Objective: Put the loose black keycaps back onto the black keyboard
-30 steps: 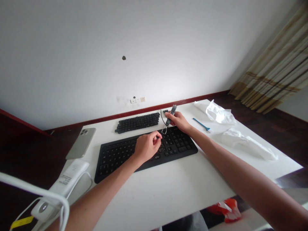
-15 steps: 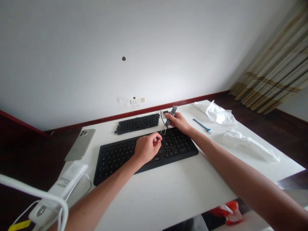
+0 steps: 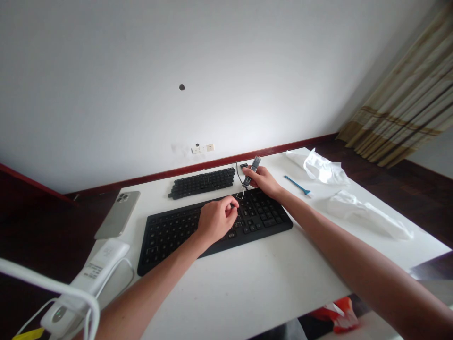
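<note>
Barely a twitch since a second ago: both hands stay over the black keyboard (image 3: 170, 233).
Right hand (image 3: 264, 182) is wrapped around the grey keycap puller (image 3: 253, 168), its wire loop (image 3: 241, 193) hanging just above the keys. Left hand (image 3: 215, 220) is curled, thumb and forefinger pinched beside that loop; what they hold is too small to tell.

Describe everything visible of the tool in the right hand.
The tool is a slim grey bar-shaped handle, plastic or metal by its look, with thin wire loops at its lower end. The right hand grips its middle, holding it tilted, upper end away from the person. The wire tip hangs over the black keyboard, near the pinched fingertips of the left hand; contact cannot be told.
</note>
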### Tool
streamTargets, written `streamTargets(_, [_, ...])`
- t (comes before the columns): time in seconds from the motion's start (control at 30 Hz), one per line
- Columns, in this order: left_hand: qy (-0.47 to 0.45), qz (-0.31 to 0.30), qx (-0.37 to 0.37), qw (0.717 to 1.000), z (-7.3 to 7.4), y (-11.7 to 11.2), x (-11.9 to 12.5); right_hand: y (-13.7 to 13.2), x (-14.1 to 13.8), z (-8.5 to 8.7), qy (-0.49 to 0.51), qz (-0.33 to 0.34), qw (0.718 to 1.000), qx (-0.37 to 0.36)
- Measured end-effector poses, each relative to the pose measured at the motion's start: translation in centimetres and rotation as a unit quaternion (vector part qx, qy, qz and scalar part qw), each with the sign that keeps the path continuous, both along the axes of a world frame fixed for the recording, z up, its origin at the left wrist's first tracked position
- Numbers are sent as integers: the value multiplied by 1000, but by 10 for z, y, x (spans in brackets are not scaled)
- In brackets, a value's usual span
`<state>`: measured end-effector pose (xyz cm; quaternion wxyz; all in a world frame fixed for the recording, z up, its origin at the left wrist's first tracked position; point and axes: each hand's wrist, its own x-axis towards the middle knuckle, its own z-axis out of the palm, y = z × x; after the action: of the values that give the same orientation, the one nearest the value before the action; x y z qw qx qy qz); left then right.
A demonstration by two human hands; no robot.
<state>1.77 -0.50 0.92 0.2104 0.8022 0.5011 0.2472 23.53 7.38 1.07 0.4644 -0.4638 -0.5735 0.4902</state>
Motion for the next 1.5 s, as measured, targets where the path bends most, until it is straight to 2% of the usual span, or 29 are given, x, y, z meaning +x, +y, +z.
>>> streamTargets(0.6, [12, 1, 1, 1000, 1, 0, 1, 3, 3, -6, 2, 5, 1000, 4])
streamTargets(1.5, [12, -5, 10, 1000, -1, 0, 0, -1, 1, 2, -12, -1, 1000, 9])
